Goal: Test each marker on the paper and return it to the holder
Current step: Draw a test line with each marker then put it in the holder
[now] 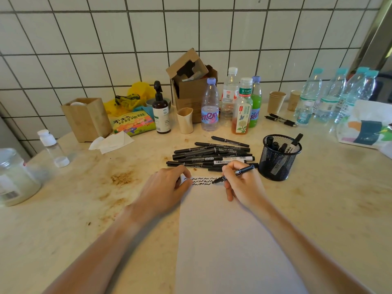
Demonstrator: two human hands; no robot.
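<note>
Right hand (239, 183) is pinching a black marker (235, 174), tip down on the paper (222, 230) pointing toward 8 o'clock, back end up toward 2 o'clock. Left hand (167, 187) rests curled on the paper's top-left corner. Mesh holder (280, 158) sits at 2 o'clock of the marker, and the pile of markers (212, 154) lies at 11 o'clock with them mostly running 9-to-3.

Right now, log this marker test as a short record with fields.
right hand: grips marker, tip on paper
left hand: fingers curled at the paper's top left corner
marks: two wavy black lines near the top edge
untested pile: black markers lying beyond the paper
holder: black mesh cup, right of pile, several markers inside
</note>
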